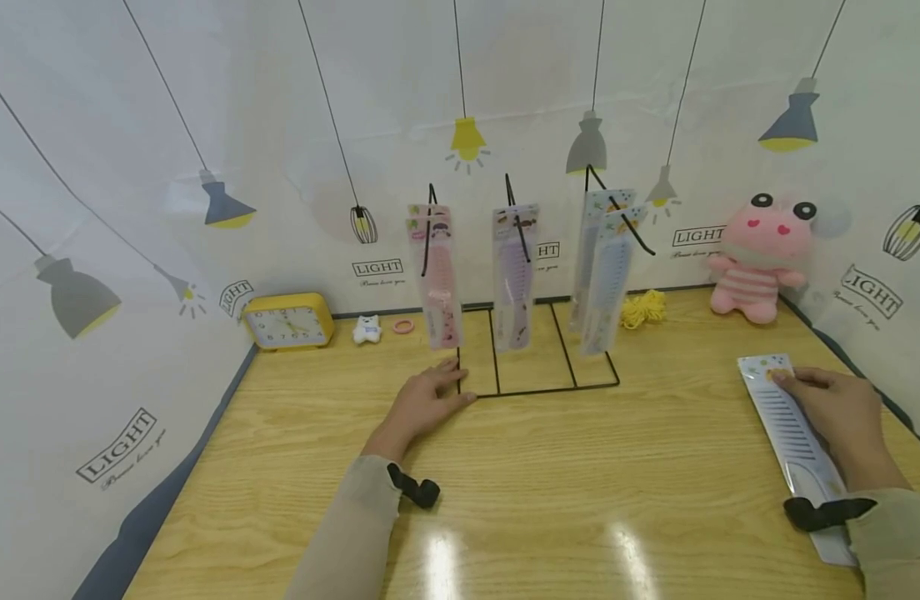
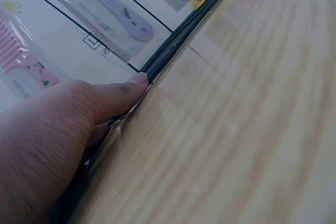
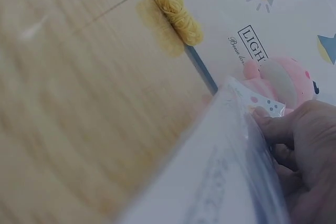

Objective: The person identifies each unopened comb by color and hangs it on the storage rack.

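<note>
My right hand (image 1: 842, 408) pinches a packaged comb (image 1: 786, 433) near its printed top, thumb on the front. The clear pack slants down toward me at the table's right side, its lower part partly behind the wrist strap. With my left hand (image 1: 426, 404) I hold the front left corner of a black wire display rack (image 1: 535, 393); the thumb (image 2: 123, 93) lies along the base wire in the left wrist view. From the rack's hooks hang packaged pink combs (image 1: 441, 283), purple combs (image 1: 515, 279) and blue combs (image 1: 608, 283).
Along the back edge stand a yellow alarm clock (image 1: 291, 322), a white star-shaped figure (image 1: 367, 329), a pink ring (image 1: 403, 327), a bundle of yellow cord (image 1: 644, 308) and a pink plush toy (image 1: 760, 262). A lamp-printed cloth (image 1: 280, 108) rises behind the wooden table (image 1: 542, 483).
</note>
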`<state>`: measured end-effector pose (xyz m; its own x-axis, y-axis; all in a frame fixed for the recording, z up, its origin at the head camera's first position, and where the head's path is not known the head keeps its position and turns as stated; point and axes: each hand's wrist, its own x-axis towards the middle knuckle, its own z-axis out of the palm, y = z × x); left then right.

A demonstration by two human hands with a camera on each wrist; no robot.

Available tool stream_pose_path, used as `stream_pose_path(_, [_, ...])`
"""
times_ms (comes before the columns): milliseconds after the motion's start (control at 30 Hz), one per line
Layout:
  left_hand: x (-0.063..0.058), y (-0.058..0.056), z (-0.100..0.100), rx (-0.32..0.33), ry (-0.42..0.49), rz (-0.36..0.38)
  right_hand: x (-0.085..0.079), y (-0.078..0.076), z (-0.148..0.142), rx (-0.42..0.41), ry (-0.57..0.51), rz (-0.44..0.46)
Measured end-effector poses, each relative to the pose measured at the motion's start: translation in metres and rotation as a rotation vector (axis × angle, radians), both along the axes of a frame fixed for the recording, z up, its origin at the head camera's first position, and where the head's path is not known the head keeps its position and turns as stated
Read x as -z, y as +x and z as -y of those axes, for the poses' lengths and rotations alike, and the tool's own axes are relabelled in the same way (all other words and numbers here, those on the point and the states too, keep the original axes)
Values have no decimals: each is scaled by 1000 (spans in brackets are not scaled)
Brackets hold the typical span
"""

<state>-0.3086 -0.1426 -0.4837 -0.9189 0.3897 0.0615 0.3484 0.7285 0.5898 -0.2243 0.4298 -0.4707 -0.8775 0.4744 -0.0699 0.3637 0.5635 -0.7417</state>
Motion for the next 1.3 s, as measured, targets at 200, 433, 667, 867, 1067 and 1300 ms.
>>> stream_pose_path(200, [1, -1, 0, 3, -2, 3, 2, -1, -1, -12, 9, -12])
stream_pose_path(433, [0, -1, 0, 5, -7, 2, 2, -1, -2, -12, 21, -10])
stream_pose_path(667, [-2, 0, -1, 10, 6, 6, 1, 0, 0, -13, 15, -17])
stream_pose_path(867, [0, -1, 0, 5, 5, -1, -1, -1, 3, -15, -10, -31])
stream_pose_path(1067, [4, -2, 0, 16, 3, -3, -21, 0, 11, -19, -8, -75])
stream_pose_path(1300, [1, -1, 1, 10, -6, -8, -78, -3, 48, -70, -190, -284])
